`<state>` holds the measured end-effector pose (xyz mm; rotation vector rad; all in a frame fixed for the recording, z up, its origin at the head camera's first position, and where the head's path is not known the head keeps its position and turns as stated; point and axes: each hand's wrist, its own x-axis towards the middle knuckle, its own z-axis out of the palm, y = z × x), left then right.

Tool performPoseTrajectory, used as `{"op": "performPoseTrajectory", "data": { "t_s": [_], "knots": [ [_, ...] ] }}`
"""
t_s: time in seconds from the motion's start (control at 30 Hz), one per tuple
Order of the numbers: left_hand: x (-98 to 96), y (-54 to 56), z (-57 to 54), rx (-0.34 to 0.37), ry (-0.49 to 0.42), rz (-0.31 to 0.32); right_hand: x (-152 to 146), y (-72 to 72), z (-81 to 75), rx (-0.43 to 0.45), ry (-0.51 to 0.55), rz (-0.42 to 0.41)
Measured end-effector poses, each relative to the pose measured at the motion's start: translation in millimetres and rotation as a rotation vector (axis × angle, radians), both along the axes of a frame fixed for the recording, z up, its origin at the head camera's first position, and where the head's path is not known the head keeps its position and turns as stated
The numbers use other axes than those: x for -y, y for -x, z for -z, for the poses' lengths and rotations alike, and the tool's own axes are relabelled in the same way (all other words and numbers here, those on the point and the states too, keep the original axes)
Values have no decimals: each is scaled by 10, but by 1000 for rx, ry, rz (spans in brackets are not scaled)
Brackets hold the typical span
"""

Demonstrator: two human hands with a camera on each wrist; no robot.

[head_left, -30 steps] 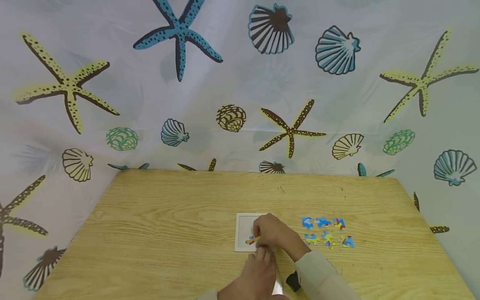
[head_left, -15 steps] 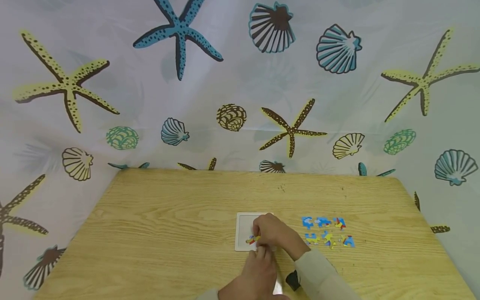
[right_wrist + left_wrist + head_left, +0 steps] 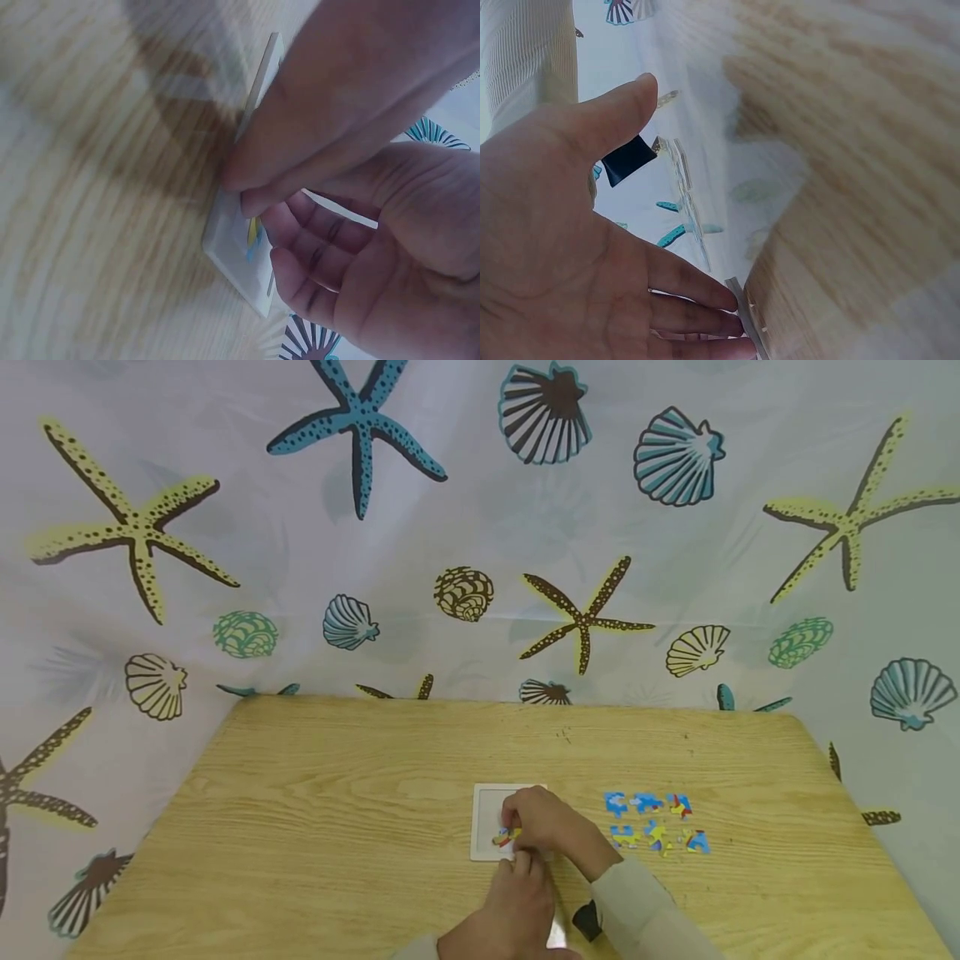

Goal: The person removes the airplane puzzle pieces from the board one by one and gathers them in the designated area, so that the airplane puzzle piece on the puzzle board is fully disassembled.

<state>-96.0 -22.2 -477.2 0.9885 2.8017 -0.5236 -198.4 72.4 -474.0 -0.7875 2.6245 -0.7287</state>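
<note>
A small white puzzle tray (image 3: pixel 476 822) lies on the wooden table. Inside it, near the front edge, colourful yellow, red and blue puzzle pieces (image 3: pixel 500 839) show partly from under my right hand (image 3: pixel 546 821). That hand reaches in from the right, its fingers curled down and pinching at a piece; the yellow and blue of a piece (image 3: pixel 253 236) shows by its fingertips in the right wrist view. My left hand (image 3: pixel 515 906) rests its extended fingers on the tray's near edge, and in the left wrist view its fingertips (image 3: pixel 731 322) touch the pale rim (image 3: pixel 742 307).
Several loose puzzle pieces (image 3: pixel 654 835), blue, yellow and red, lie in two rows right of the tray. A small black object (image 3: pixel 587 921) is beside the right sleeve (image 3: pixel 645 910). A shell-and-starfish cloth (image 3: pixel 465 652) hangs behind the table (image 3: pixel 337 793).
The right hand's fingers have shifted very slightly left over the tray. The left hand keeps its place at the near edge, and the loose pieces stay where they were.
</note>
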Motion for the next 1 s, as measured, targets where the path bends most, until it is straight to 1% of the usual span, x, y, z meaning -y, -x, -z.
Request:
{"op": "performPoseTrajectory", "data": {
  "t_s": [0.13,0.23,0.33,0.43,0.53,0.67,0.87,1.0],
  "knots": [
    [-15,-3,17,-28,0,-13,-28,11,-2,1,2,-13],
    [-24,-5,24,-44,-6,-28,-57,22,-10,-5,28,-34],
    [-27,2,20,-26,4,-39,-90,34,-20,9,63,-59],
    [-24,14,11,17,12,-42,-128,45,-34,32,109,-81],
    [-16,29,11,40,9,-40,-163,50,-75,54,144,-83],
    [-8,42,10,49,15,-31,-214,58,-151,71,140,-63],
    [-26,41,0,76,36,-42,-360,79,-238,79,135,-41],
    [-31,31,-5,63,55,-29,-514,80,-285,83,128,-43]
  ]
}}
